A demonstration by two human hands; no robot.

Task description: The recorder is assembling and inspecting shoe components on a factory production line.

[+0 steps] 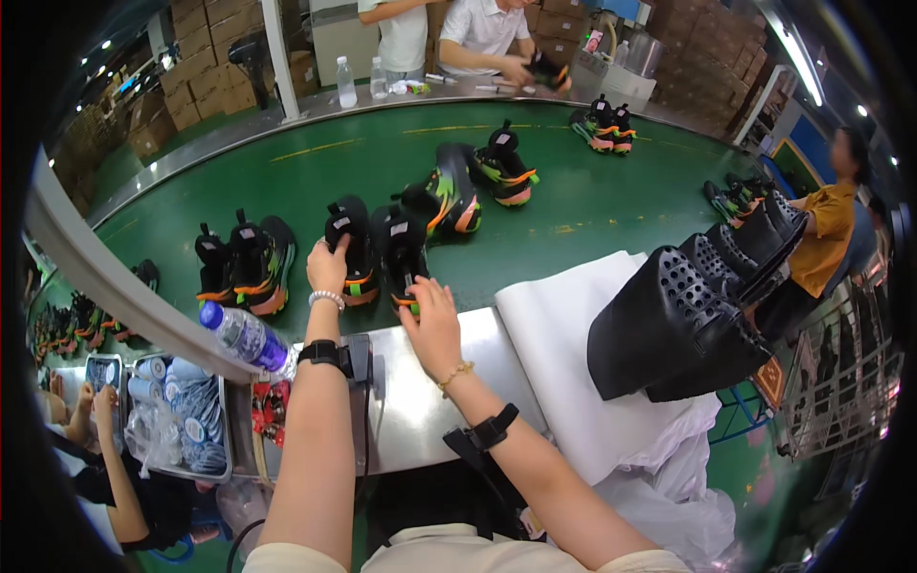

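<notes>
Left hand [328, 268] grips a black shoe [358, 234] by its opening; right hand [436, 327], fingers loosely spread, touches the near end of a second shoe [400, 239] just beside it. Both stand straight ahead on a green belt [334, 167], seemingly lengthwise away.

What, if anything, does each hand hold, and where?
Left hand seems to grip a black shoe by its collar. Right hand touches another shoe; grip unclear.

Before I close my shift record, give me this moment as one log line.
Left hand: at black shoe's collar; right hand: at neighbouring shoe's heel; nearby: green belt, blue-capped bottle
</notes>
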